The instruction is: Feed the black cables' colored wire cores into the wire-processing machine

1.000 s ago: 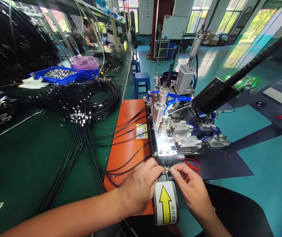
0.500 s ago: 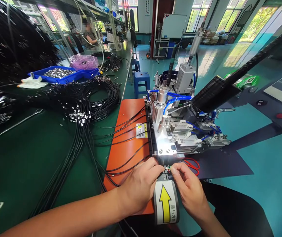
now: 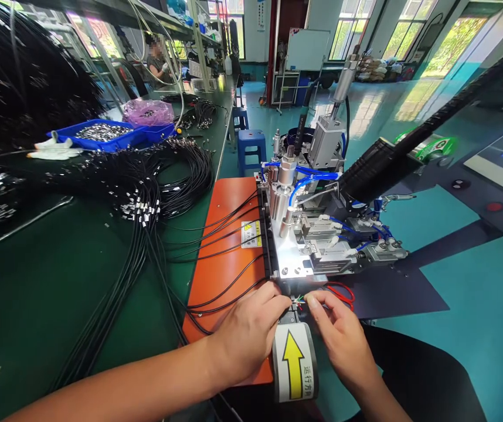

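Left hand [image 3: 254, 322]: your fingers curl; grip unclear
Right hand [image 3: 339, 331]: you're pinching wires [image 3: 298, 301]
Wires: beside machine's [image 3: 293, 258] near edge

Left of the machine [image 3: 293, 255] lies a panel [image 3: 231, 190]; farther left of it, a tabletop [image 3: 44, 281] bears a cable coil [image 3: 192, 181] and tray [image 3: 123, 142]. Just before it are wires [image 3: 298, 302]; well behind, a whiteboard [image 3: 308, 50].
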Demonstrator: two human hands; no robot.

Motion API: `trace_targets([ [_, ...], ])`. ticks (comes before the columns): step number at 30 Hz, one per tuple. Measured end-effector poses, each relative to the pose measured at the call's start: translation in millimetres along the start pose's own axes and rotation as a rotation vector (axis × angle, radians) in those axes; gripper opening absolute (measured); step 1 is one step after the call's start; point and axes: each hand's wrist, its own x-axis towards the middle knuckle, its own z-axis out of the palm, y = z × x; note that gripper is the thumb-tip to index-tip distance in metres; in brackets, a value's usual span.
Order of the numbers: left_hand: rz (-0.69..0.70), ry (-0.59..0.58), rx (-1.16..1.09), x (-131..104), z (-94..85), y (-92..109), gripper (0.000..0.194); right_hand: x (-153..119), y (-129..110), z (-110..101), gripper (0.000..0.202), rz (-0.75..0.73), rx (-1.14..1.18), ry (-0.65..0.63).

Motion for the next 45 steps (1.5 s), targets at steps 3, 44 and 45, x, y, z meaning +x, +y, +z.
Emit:
trace_targets([
  [3, 0.003, 0.006, -0.003, 0.2, 0.0, -0.2, 0.024, 3.0, -3.6, -1.3, 0.029, 0.002, 0.026, -0.033],
  [44, -0.004, 0.005, -0.020, 1.2, -1.6, 2.3, 0.025, 3.5, -10.4, 1.5, 0.022, -0.255, -0.218, 0.004],
  [45, -0.005, 0.002, -0.021, 1.2, -1.8, 2.3, 0.025, 3.0, -9.1, 1.0, 0.022, -0.234, -0.210, 0.005],
])
